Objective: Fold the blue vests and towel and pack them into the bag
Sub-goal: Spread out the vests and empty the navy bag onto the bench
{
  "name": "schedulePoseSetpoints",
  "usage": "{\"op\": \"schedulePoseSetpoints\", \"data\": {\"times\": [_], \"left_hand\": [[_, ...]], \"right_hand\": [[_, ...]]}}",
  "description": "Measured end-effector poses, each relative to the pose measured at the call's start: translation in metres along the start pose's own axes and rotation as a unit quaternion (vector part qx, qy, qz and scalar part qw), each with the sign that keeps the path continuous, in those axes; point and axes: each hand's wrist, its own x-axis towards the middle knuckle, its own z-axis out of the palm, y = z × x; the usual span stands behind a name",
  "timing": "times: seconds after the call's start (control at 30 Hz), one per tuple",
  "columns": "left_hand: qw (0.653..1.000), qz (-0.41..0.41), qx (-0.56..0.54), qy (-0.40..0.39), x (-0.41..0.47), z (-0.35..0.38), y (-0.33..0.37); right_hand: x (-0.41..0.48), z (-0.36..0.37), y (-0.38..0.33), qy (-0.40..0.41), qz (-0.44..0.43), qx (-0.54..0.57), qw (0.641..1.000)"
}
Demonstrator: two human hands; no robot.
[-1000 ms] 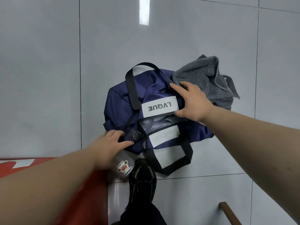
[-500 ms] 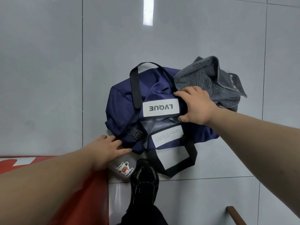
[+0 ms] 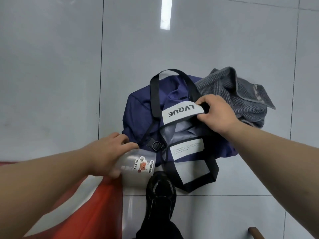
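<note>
– Navy bag on the grey tile floor, as before. What has the right hand done?
– A second ago it lay flat on top, fingers straight. Now fingers and thumb pinch the rim beside the white LVQUE patch and hold it raised, so the mouth gapes and the pale lining shows.
– And the left hand?
– It has slid back off the D-ring to the bag's near left corner. Its fingers are loose and spread, gripping nothing I can see, and it lies over a clear pouch with a sticker.
– The towel?
– Grey, crumpled, against the bag's far right end, just beyond the right hand.
– Room to move?
– Bare tile far and left. Nearer, a black shoe sits just beside the near handle loop, and a red mat edges in at lower left.
</note>
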Motion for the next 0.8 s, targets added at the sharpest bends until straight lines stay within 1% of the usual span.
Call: {"op": "schedulePoseSetpoints", "data": {"times": [0.1, 0.17, 0.3, 0.4, 0.6, 0.8], "left_hand": [[0.992, -0.022, -0.096, 0.074, -0.011, -0.016, 0.006], [0.985, -0.029, -0.130, 0.110, -0.011, -0.029, 0.010], [0.977, -0.033, -0.161, 0.137, -0.004, -0.055, 0.020], [0.971, -0.025, -0.178, 0.158, -0.004, -0.071, 0.031], [0.949, -0.040, -0.233, 0.209, -0.028, -0.095, 0.051], [0.952, -0.059, -0.209, 0.215, -0.062, -0.137, 0.059]], "right_hand": [[-0.010, -0.013, -0.011, -0.011, -0.002, 0.024, 1.000], [-0.018, -0.021, -0.017, -0.003, 0.001, 0.035, 0.999], [-0.031, -0.042, -0.031, 0.033, 0.039, 0.082, 0.995], [-0.044, -0.057, -0.040, 0.044, 0.053, 0.097, 0.993], [-0.069, -0.090, -0.060, 0.066, 0.056, 0.113, 0.990], [-0.092, -0.130, -0.088, 0.103, 0.076, 0.119, 0.985]]}}
